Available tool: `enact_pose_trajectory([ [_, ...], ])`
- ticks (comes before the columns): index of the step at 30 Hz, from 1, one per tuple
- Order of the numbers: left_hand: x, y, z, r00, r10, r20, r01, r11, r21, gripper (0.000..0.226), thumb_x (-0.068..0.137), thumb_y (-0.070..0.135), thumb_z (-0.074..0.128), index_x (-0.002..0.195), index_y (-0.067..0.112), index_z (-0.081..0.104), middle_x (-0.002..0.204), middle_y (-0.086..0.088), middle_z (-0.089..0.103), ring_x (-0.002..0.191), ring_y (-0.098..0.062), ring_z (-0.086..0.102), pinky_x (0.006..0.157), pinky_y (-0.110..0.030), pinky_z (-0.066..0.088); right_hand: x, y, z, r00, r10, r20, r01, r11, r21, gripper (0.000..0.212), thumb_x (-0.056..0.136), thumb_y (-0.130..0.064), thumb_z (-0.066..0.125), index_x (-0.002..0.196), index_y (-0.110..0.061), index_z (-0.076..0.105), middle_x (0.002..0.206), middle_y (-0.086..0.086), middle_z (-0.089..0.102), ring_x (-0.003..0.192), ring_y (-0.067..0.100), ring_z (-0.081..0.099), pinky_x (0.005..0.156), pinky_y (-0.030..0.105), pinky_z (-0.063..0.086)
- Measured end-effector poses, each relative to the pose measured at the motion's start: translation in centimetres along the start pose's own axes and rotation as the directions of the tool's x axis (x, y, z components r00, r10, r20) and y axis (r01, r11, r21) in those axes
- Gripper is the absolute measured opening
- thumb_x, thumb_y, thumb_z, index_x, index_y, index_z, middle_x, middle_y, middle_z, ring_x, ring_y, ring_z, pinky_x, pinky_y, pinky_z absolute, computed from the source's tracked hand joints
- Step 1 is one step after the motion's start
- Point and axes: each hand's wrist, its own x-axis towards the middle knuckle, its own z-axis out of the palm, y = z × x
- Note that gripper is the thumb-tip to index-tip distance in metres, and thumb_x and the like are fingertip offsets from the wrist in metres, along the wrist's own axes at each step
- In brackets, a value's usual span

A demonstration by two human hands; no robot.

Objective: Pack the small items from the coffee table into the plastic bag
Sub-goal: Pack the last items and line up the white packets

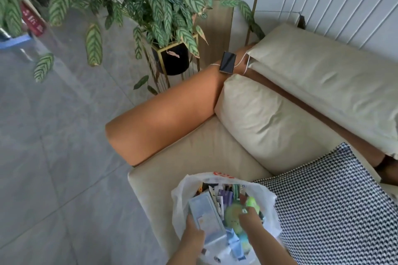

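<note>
Cream sofa seat [193, 157] carries white plastic bag [224, 217], mouth open, already crowded with small items. Left hand [193, 235] grips pale blue flat box [205, 215] inside; right hand [253, 219] pinches lime-green object [251, 201]. Coffee table unseen; packing looks nearly done.

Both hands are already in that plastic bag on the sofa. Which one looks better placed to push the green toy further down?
Probably the right hand: it already pinches the green toy inside the plastic bag. The left hand is busy gripping the pale blue box on the bag's other side.
</note>
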Motion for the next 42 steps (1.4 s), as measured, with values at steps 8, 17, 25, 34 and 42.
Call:
enact_pose_trajectory([
  [8,-9.2,-1.9,-1.5,0.998,-0.031,-0.047,0.031,0.999,-0.015,0.025,0.091,0.008,0.051,0.114,0.018,0.049,0.081,-0.003,0.06,0.063,-0.013,0.054,0.046,-0.014,0.04,-6.4,0.6,0.2,0.916,-0.271,0.295,0.354,0.893,-0.279,0.014,0.087,-0.005,0.053,0.08,-0.016,0.052,0.073,-0.003,0.044,0.079,0.016,0.049,0.067,0.021,0.039],
  [17,-17.1,-11.2,-4.4,0.965,-0.093,-0.245,0.058,0.988,-0.145,0.032,0.085,0.024,0.062,0.117,0.017,0.06,0.109,-0.006,0.064,0.076,-0.013,0.058,0.059,-0.018,0.047,-15.0,2.2,4.6,0.703,-0.398,0.589,0.695,0.56,-0.452,0.023,0.095,-0.02,0.045,0.115,-0.017,0.056,0.12,0.006,0.059,0.116,0.022,0.056,0.08,0.023,0.038],
  [25,-24.6,-22.6,-9.6,0.867,-0.226,-0.443,0.068,0.937,-0.344,0.026,0.087,0.022,0.063,0.112,0.014,0.06,0.106,-0.004,0.057,0.09,-0.014,0.06,0.062,-0.013,0.046,-23.9,3.2,13.7,0.39,-0.453,0.802,0.914,0.085,-0.397,0.026,0.098,-0.026,0.041,0.115,-0.014,0.057,0.119,0.003,0.062,0.12,0.017,0.054,0.094,0.021,0.034],
  [34,-35.4,-39.0,-12.5,0.705,-0.514,-0.488,0.12,0.765,-0.632,0.022,0.085,0.03,0.062,0.101,0.016,0.067,0.103,-0.011,0.07,0.096,-0.027,0.067,0.083,-0.027,0.052,-37.3,9.4,26.5,0.173,-0.192,0.966,0.963,-0.173,-0.207,0.031,0.096,-0.024,0.041,0.12,-0.011,0.057,0.123,0.004,0.062,0.117,0.019,0.056,0.095,0.026,0.043],
  [42,-42.2,-53.6,-11.7,0.552,-0.717,-0.426,0.076,0.552,-0.83,0.027,0.087,0.04,0.058,0.092,0.015,0.068,0.101,-0.007,0.071,0.094,-0.024,0.068,0.082,-0.029,0.053,-47.8,17.1,36.1,0.066,0.011,0.998,0.948,-0.314,-0.059,0.032,0.096,-0.026,0.045,0.123,-0.013,0.056,0.124,0.001,0.06,0.115,0.014,0.056,0.088,0.019,0.041],
])
